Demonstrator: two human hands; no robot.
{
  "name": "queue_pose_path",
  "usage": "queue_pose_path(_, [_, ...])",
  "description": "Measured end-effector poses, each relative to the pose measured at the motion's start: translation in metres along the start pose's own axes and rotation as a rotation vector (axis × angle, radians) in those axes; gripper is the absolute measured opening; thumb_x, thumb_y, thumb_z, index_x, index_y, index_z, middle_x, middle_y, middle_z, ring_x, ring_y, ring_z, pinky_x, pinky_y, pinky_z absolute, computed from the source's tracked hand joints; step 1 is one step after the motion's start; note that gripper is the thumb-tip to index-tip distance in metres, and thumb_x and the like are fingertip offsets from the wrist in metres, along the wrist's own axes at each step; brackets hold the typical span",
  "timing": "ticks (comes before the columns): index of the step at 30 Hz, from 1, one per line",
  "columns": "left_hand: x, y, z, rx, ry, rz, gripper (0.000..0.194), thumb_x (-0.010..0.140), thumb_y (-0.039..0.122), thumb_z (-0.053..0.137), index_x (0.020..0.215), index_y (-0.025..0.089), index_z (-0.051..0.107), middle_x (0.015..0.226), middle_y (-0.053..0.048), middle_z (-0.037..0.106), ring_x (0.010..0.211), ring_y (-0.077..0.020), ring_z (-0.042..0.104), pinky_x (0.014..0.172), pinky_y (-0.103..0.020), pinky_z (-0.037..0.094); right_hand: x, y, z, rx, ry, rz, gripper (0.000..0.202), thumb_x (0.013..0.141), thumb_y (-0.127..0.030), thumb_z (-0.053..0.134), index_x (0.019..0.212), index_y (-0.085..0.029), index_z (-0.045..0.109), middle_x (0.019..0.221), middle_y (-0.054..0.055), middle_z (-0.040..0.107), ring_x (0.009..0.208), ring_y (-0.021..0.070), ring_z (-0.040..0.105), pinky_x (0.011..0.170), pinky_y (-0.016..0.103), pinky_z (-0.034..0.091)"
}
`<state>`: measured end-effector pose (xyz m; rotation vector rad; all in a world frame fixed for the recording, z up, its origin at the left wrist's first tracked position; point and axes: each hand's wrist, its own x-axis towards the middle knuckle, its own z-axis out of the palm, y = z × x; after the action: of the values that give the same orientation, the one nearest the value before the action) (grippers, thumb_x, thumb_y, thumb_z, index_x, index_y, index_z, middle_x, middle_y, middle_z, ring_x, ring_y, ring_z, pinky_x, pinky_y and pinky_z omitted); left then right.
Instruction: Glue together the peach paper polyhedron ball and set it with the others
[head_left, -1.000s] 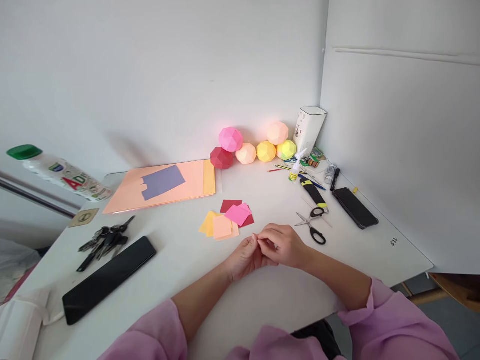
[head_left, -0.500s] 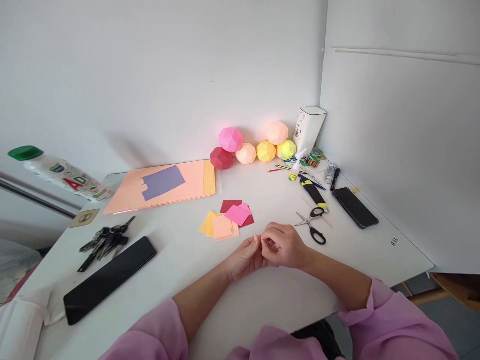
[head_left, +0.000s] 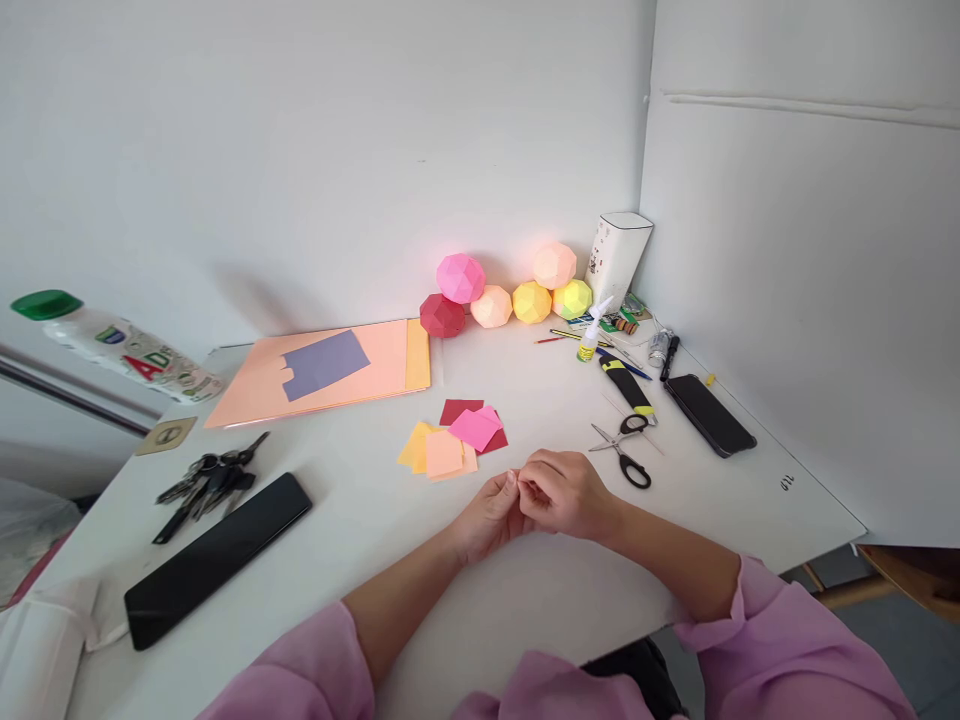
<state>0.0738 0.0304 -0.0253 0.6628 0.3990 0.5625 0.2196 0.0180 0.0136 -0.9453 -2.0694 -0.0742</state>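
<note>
Above the front part of the white table, my left hand [head_left: 487, 520] and my right hand [head_left: 564, 495] meet fingertip to fingertip. Both have their fingers closed in a pinch, and whatever they pinch is hidden or too small to make out. Just beyond them lie loose paper squares: pink [head_left: 477, 428], dark red [head_left: 460, 410], peach [head_left: 445, 455] and yellow [head_left: 415, 447]. To the right of my right hand rest scissors [head_left: 627, 450] with black handles, their blades apart.
Faceted paper balls [head_left: 460, 278] stand by the wall, near a glue bottle [head_left: 589, 342] and a box cutter [head_left: 625, 384]. A phone [head_left: 711, 415] lies right. Leftward are paper sheets [head_left: 247, 385], keys [head_left: 214, 480], a black slab [head_left: 217, 560] and a white bottle [head_left: 135, 350].
My right hand has turned slightly and shifted a little down and left. My left hand stays nearly where it was. The things on the table have not been moved.
</note>
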Motion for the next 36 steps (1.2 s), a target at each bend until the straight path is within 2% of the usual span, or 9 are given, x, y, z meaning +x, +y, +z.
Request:
queue_pose_path(5, [-0.0004,0.0014,-0.0003,0.009,-0.019,-0.009,0.049,0.081,0.060,0.060,0.087,0.012,0.064,0.088,-0.011,0.069,0.093,-0.0253,0.067,0.088,-0.043,0.051,-0.0011,0.0006,0.0014,0.023,0.002,0.036,0.023,0.079,-0.008,0.047,0.063,-0.022,0.039,0.056,-0.004,0.047,0.047,0.0090,0.036,0.043,0.021,0.033])
queue_pose_path(13, [-0.0006,0.0037,0.0014,-0.002,-0.069,-0.022,0.052,0.084,0.062,0.053,0.089,0.012,0.063,0.090,-0.013,0.068,0.095,-0.0258,0.067,0.089,-0.044,0.050,-0.0007,0.0031,-0.0011,0.093,-0.004,0.077,0.017,0.077,-0.008,0.049,0.068,-0.021,0.044,0.060,-0.003,0.051,0.048,0.0083,0.045,0.043,0.019,0.037])
queue_pose_path(19, [-0.0018,0.0049,0.0017,0.004,-0.085,-0.020,0.053,0.083,0.063,0.054,0.094,0.013,0.063,0.092,-0.012,0.067,0.098,-0.0258,0.065,0.089,-0.043,0.050,-0.0018,0.0042,-0.0002,0.149,-0.014,0.125,0.016,0.075,-0.007,0.049,0.066,-0.021,0.045,0.060,-0.003,0.053,0.048,0.0078,0.045,0.043,0.019,0.038])
queue_pose_path(27, [0.0005,0.0051,-0.0018,0.060,-0.134,-0.001,0.058,0.085,0.066,0.046,0.097,0.011,0.063,0.086,-0.011,0.065,0.088,-0.0224,0.066,0.081,-0.037,0.051,0.0029,0.0011,-0.0055,0.234,-0.054,0.197,0.011,0.080,-0.013,0.051,0.071,-0.020,0.051,0.061,-0.001,0.056,0.049,0.0087,0.048,0.046,0.020,0.042])
queue_pose_path(32, [-0.0003,0.0048,-0.0013,0.039,-0.124,-0.010,0.056,0.084,0.066,0.049,0.095,0.012,0.063,0.095,-0.013,0.065,0.097,-0.0256,0.064,0.086,-0.041,0.051,0.0035,-0.0003,-0.0069,0.265,-0.076,0.181,0.008,0.080,-0.013,0.051,0.075,-0.019,0.054,0.066,0.000,0.059,0.048,0.0081,0.048,0.046,0.020,0.043])
queue_pose_path(36, [-0.0013,0.0056,0.0012,0.033,-0.101,-0.019,0.055,0.084,0.066,0.050,0.093,0.013,0.063,0.096,-0.013,0.066,0.100,-0.0260,0.064,0.086,-0.041,0.051,0.0016,0.0001,-0.0034,0.214,-0.055,0.161,0.012,0.080,-0.012,0.051,0.071,-0.019,0.053,0.065,0.000,0.059,0.048,0.0074,0.048,0.044,0.019,0.041])
